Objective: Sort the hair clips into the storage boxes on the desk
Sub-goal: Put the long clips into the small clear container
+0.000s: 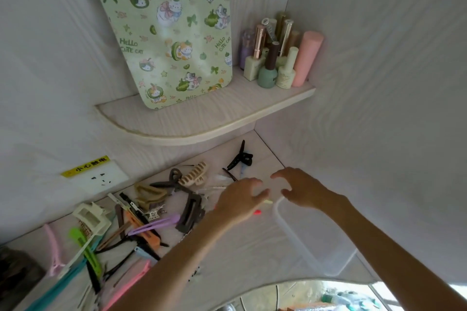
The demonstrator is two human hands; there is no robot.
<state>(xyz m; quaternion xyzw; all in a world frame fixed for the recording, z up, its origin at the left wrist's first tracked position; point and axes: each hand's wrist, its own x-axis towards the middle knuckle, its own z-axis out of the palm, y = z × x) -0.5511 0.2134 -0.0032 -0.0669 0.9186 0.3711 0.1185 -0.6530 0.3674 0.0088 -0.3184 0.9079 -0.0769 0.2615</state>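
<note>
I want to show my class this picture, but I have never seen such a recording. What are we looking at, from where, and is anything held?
One picture, from a camera worn on a person's head, looking down at their bare hands; no machine. The left hand and right hand reach out with fingers spread; I see nothing in either grip. Under the right hand stands a clear plastic storage box. On the pale wooden desk lies a heap of hair clips, among them a beige claw clip and a black claw clip.

both hands, left hand (240, 199) and right hand (299, 190), hover with spread fingers. hair clips (141, 219) litter the desk (240, 255). a clear storage box (316, 240) sits below the right.
</note>
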